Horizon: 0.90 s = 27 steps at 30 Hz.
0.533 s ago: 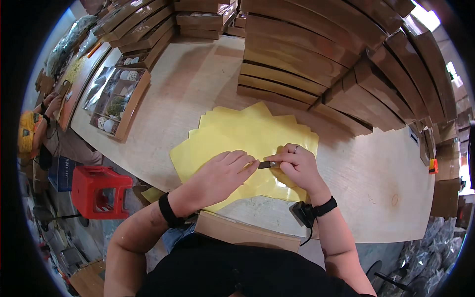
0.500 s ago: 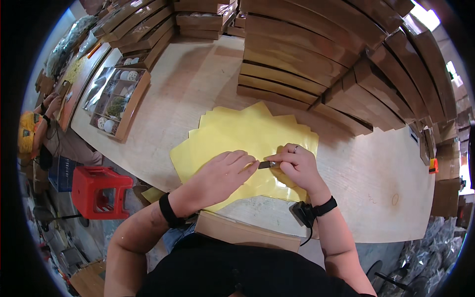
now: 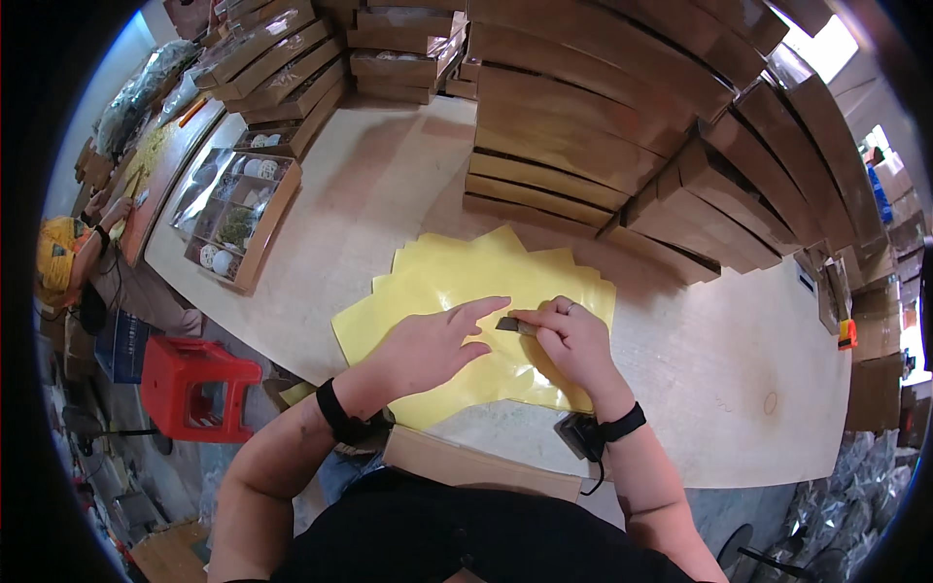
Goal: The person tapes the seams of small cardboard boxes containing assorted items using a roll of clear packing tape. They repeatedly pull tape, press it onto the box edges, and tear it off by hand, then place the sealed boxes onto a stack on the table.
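Yellow glossy sheets [image 3: 457, 277] lie fanned out in an overlapping stack on the table in front of me. My left hand [image 3: 435, 345] is over the left half of the stack, its thumb and forefinger spread apart, holding nothing. Close to its fingertips, my right hand [image 3: 573, 340] pinches a small dark flat blade [image 3: 506, 324] with a paler part running back under the fingers. The blade points left, just over the sheets; I cannot tell whether it touches them. The fingers hide its rear end.
Stacked brown cardboard boxes [image 3: 573, 126] wall off the back and right. A compartmented box [image 3: 255, 233] with white balls stands at the left. A black device [image 3: 580, 435] with a cable sits by my right wrist. A red stool [image 3: 199, 389] and another person [image 3: 83, 257] are at far left.
My left hand has opened and drawn back to the left from the blade. My right hand still pinches it, having shifted slightly left. The view has tilted a little.
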{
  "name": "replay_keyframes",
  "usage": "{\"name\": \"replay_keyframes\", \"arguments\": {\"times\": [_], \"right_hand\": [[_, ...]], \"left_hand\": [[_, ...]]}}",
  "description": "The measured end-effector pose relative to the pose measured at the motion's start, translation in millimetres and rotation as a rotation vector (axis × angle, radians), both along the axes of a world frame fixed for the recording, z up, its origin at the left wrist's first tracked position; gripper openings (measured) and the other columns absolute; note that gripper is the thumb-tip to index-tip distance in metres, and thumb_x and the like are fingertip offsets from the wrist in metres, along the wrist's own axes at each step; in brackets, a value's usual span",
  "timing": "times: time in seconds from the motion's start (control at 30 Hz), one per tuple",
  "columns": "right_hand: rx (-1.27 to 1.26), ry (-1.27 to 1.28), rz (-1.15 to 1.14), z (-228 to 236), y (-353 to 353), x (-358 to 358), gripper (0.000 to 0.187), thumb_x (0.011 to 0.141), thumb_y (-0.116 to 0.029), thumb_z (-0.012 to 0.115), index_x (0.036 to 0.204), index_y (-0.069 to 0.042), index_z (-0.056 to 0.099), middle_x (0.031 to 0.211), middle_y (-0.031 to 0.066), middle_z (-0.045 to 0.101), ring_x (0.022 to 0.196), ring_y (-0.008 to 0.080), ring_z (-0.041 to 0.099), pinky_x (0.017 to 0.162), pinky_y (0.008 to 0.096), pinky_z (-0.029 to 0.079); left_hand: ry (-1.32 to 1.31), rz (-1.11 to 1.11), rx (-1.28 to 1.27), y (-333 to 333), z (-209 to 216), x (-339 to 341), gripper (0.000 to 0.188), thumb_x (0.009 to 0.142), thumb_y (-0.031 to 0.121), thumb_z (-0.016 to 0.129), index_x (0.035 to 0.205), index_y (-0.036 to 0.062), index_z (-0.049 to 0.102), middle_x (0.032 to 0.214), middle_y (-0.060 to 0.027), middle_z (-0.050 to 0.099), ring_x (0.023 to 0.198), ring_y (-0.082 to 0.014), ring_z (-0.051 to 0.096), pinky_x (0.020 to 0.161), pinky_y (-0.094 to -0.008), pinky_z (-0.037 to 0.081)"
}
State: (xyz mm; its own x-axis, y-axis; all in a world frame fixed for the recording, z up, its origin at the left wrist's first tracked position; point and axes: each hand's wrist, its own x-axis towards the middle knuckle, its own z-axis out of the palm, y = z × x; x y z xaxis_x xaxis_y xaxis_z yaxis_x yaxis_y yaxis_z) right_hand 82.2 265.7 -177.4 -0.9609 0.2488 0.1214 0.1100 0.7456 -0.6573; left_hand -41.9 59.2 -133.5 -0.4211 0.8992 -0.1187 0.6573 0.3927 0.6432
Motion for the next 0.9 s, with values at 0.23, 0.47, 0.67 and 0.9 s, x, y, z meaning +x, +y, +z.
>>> {"name": "replay_keyframes", "arguments": {"times": [0.23,0.47,0.67,0.9], "right_hand": [[-0.044,0.047,0.012,-4.3,3.9,4.8,0.031,0.081,-0.014,0.057,0.102,-0.023,0.077,0.081,0.0027,0.061,0.077,0.0226,0.062,0.068,0.0346,0.052],[-0.092,0.097,0.080,-6.5,7.6,7.2,0.028,0.079,-0.013,0.056,0.094,-0.020,0.079,0.079,0.0028,0.063,0.077,0.0226,0.062,0.069,0.0330,0.051],[-0.105,0.097,0.058,-6.9,6.8,6.4,0.028,0.080,-0.014,0.056,0.096,-0.020,0.078,0.079,0.0040,0.061,0.076,0.0228,0.062,0.067,0.0335,0.051],[-0.049,0.046,-0.031,-7.0,2.1,2.8,0.031,0.083,-0.016,0.055,0.105,-0.021,0.076,0.081,0.0041,0.060,0.075,0.0226,0.062,0.066,0.0347,0.051]], "left_hand": [[0.254,-0.110,0.073,2.3,-17.2,5.8,0.064,0.081,0.022,0.074,0.138,0.0146,0.046,0.109,-0.0081,0.068,0.099,-0.0272,0.064,0.085,-0.0384,0.052],[0.415,-0.166,0.369,1.0,-30.3,4.7,0.032,0.079,0.019,0.075,0.108,0.0105,0.066,0.106,-0.0031,0.064,0.097,-0.0249,0.062,0.080,-0.0364,0.052],[0.377,-0.250,0.389,0.4,-32.5,5.2,0.015,0.081,0.015,0.072,0.091,0.0075,0.065,0.094,-0.0030,0.064,0.088,-0.0230,0.062,0.076,-0.0359,0.051],[-0.184,0.050,0.198,-4.9,-21.2,1.3,0.014,0.094,0.003,0.056,0.108,0.0042,0.056,0.108,-0.0092,0.064,0.090,-0.0219,0.068,0.081,-0.0317,0.053]]}}
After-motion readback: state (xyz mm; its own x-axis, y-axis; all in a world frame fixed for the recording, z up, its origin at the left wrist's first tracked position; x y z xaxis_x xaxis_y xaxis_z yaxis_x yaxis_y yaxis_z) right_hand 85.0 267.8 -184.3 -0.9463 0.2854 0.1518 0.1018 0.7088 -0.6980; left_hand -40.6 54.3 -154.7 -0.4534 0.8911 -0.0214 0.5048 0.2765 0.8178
